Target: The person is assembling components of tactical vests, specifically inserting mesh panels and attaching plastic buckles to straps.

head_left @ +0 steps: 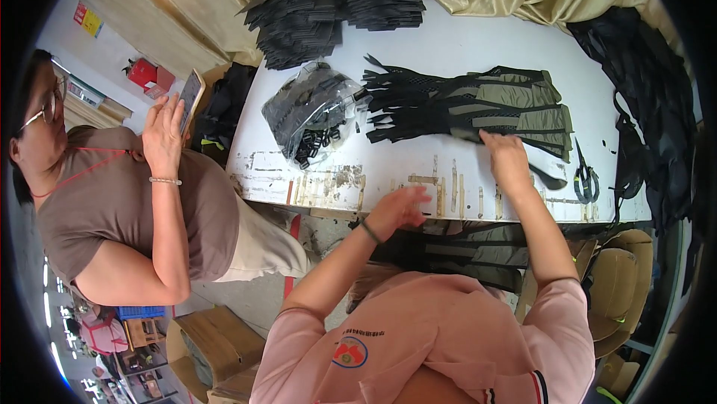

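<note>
A row of black-and-olive fabric strap pieces lies on the white table, their loose black strap ends fanned toward the left. At the near edge of this row, the fingers of my right hand are closed on one strap piece, which is slightly blurred. My left hand hovers over the table's front edge, somewhat smeared, its fingers stretched out and nothing visible in them. More olive-and-black fabric pieces rest below the table edge, in front of my body.
Left of the pieces sits a clear plastic bag with black buckles spilling out. Black sheets are stacked at the back. Scissors and black straps lie right. A person holding a phone stands left; cardboard boxes flank me.
</note>
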The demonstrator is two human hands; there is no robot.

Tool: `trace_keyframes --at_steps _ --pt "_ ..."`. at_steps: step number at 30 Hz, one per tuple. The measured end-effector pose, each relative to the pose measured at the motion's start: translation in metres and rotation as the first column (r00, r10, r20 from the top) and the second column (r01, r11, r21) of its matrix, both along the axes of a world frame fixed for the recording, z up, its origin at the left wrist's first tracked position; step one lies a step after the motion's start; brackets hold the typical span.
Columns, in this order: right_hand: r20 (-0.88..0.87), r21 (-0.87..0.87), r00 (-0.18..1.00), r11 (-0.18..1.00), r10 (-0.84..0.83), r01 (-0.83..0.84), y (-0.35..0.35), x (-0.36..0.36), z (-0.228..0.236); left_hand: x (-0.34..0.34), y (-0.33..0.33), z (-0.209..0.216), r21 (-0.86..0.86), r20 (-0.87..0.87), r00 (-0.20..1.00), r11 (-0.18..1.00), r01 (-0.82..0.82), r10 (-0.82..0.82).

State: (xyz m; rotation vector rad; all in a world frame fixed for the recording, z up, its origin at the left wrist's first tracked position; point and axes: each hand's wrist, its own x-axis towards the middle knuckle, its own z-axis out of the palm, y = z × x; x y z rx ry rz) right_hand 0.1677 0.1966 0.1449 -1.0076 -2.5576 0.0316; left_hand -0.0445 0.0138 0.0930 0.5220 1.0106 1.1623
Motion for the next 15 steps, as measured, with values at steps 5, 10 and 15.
trace_keyframes --at_steps 5,10,15 --pt "0.101 -0.124 0.971 0.971 0.218 -0.205 -0.06 0.044 0.015 -0.009 0.063 -0.025 0.087 0.374 0.922 0.986 -0.145 0.103" --pt "0.074 0.062 0.994 0.995 0.079 -0.083 -0.046 0.094 -0.006 -0.032 0.058 -0.039 0.058 0.225 0.887 0.903 -0.425 0.403" --pt "0.112 0.067 0.99 0.994 -0.088 0.081 -0.031 0.111 -0.05 -0.024 0.031 -0.022 0.061 0.004 0.892 0.891 -0.451 0.451"
